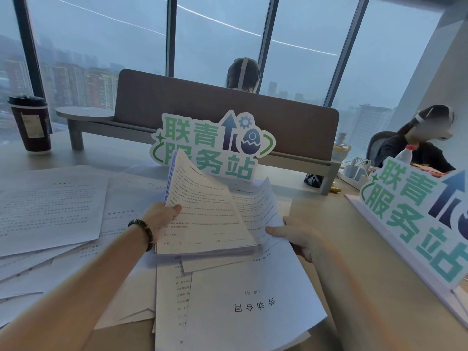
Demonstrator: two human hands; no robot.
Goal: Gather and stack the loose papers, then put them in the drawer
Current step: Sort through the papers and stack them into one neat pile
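Observation:
My left hand grips the left edge of a thick stack of printed sheets, lifted and tilted above the desk. To its right, my right hand pinches the near corner of a single curled sheet beside the stack. More loose papers lie spread over the left of the desk. A cover page with large characters lies in front of me on other sheets. No drawer is in view.
A dark coffee cup stands at the far left. A green cut-out sign stands behind the stack, another on the right. A brown desk divider runs across the back. Two people sit beyond it.

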